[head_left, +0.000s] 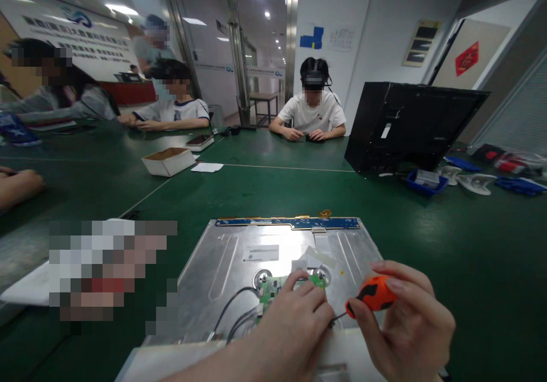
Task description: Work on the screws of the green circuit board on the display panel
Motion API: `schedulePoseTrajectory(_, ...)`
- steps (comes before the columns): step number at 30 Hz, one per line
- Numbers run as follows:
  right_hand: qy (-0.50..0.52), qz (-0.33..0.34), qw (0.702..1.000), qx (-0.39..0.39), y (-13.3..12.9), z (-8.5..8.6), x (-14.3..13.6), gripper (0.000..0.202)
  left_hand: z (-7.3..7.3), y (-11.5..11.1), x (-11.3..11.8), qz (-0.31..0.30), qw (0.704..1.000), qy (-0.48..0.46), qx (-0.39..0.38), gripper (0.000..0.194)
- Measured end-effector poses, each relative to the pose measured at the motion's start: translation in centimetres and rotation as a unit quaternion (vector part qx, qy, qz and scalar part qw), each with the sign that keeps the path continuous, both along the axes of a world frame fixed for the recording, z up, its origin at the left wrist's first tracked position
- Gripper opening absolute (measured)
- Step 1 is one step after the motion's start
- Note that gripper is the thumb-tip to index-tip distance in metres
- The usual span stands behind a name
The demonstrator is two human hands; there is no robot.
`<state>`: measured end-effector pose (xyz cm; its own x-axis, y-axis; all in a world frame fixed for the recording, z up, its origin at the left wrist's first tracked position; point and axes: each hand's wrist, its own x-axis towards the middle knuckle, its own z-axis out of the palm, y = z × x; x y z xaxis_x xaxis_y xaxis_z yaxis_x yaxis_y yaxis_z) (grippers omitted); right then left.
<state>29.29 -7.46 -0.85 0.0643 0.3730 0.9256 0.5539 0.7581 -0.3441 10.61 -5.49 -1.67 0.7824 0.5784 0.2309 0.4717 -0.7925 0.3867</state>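
Note:
A metal display panel [226,262] lies on the green table, a blue circuit strip [265,222] along its far edge. My left hand [294,319] rests over the green circuit board [269,291] on the panel, fingers bent and together; whatever is under them is hidden. To its right, my right hand [405,319] holds an orange and black screwdriver [376,295] between thumb and fingers. The screwdriver's thin shaft points left, its tip close beside my left hand. Black cables [233,302] run from the board's left side.
A black monitor [410,125] stands at the back right beside a blue tray [427,182] and blue gloves [519,186]. An open white box [168,162] is at the back left. Several people sit around the green table [265,185]; a person's hand [19,187] is at the left edge.

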Motion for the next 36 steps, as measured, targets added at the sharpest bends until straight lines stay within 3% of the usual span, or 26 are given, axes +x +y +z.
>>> schedulePoseTrajectory(7, -0.027, -0.030, 0.999, -0.009, -0.13, -0.14, 0.15, 0.046, -0.34, 0.13, 0.06, 0.001, 1.000, 0.001, -0.001, 0.020)
schedulePoseTrajectory(12, 0.000, 0.003, 0.999, -0.034, -0.36, -0.66, -0.04, 0.046, -0.50, 0.14, -0.02, -0.003, 1.000, -0.002, 0.002, 0.014)
schedulePoseTrajectory(17, 0.020, 0.010, 0.999, -0.022, -0.29, -0.51, -0.11, 0.045, -0.36, 0.10, -0.02, -0.001, 1.000, 0.010, 0.010, 0.021)
schedulePoseTrajectory(24, -0.013, -0.026, 1.000, -0.009, -0.11, -0.19, 0.05, 0.047, -0.68, 0.13, 0.10, 0.000, 1.000, 0.002, 0.011, 0.022)
schedulePoseTrajectory(32, -0.024, -0.005, 0.999, -0.023, -0.33, -0.55, 0.24, 0.047, -0.60, 0.13, 0.01, 0.000, 1.000, -0.002, 0.013, 0.014)
schedulePoseTrajectory(36, 0.001, 0.038, 0.999, -0.010, -0.10, -0.41, 0.05, 0.058, -0.42, 0.10, 0.01, 0.000, 1.000, -0.011, 0.005, 0.015)
